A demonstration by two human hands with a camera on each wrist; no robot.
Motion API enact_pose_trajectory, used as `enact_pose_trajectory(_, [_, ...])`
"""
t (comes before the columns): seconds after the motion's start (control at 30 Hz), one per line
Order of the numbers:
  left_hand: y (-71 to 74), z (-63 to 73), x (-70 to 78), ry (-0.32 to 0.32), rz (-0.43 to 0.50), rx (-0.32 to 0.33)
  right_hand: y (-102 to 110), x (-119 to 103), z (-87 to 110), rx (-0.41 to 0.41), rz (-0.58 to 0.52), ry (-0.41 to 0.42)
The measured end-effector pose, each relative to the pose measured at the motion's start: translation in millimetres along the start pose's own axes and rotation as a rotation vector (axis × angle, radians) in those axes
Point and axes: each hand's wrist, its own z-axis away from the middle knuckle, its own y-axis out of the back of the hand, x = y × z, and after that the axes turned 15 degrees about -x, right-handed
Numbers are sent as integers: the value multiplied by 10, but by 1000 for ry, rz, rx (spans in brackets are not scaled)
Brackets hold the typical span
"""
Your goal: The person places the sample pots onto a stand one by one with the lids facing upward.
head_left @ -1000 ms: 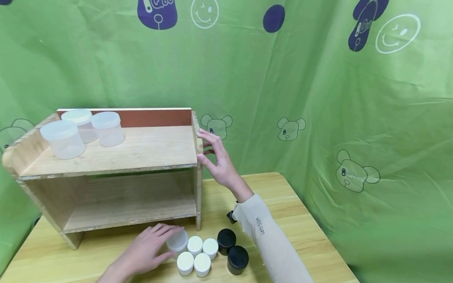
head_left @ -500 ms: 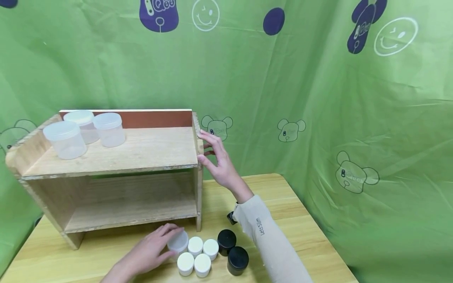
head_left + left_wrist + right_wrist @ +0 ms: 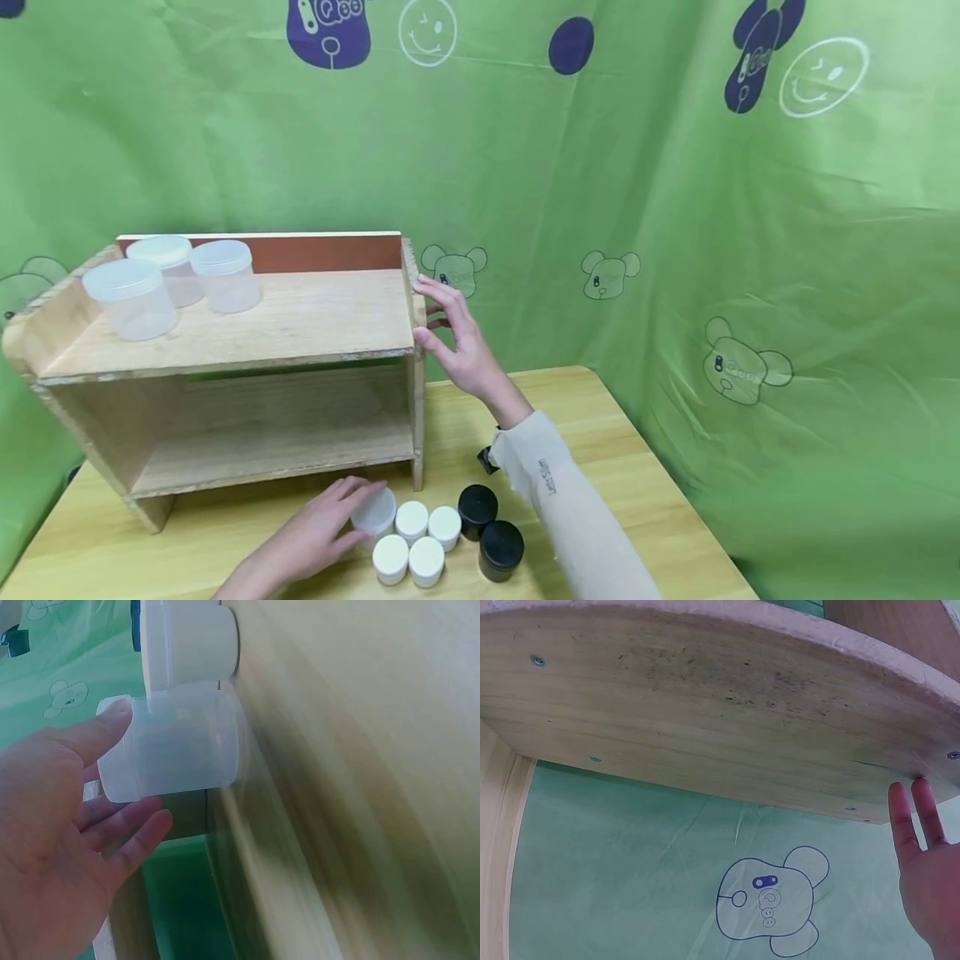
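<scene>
Beside the front of the wooden shelf [image 3: 300, 367], my left hand [image 3: 318, 529] holds a translucent plastic jar [image 3: 377, 514] that stands on the table. In the left wrist view, the thumb lies on the rim of this jar's lid [image 3: 120, 761] and the other fingers reach round the far side. My right hand [image 3: 465, 350] rests against the shelf's right side panel. Two straight fingertips touch that panel [image 3: 742, 697] in the right wrist view. Several small white jars [image 3: 427, 560] stand close to the held jar, with two black jars [image 3: 501, 550] to their right.
Three translucent jars [image 3: 142, 304] stand on the left of the upper shelf. A wooden table [image 3: 600, 467] bears everything, and its right edge slopes down toward the front. Green cloth [image 3: 525, 167] hangs behind and along the right.
</scene>
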Motion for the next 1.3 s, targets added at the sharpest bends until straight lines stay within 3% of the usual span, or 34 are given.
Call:
enact_pose_trajectory(0.37, [146,26,37,-18,-45,54,-18,5,-25,6,5,-9])
enact_pose_trajectory(0.57, [354,16,160,-19,-85,63,-14,5,-35,6,9,-3])
enact_pose_trajectory(0.97, [673,65,355,-73,-162,162,-28,3,-34,8,4,6])
enact_pose_trajectory(1.13, [817,95,437,-89,-197,219,-30,11,-33,7,4,9])
enact_pose_trajectory(1.3, [1035,137,510,-147,-218,290,-25,5,-34,11,2,12])
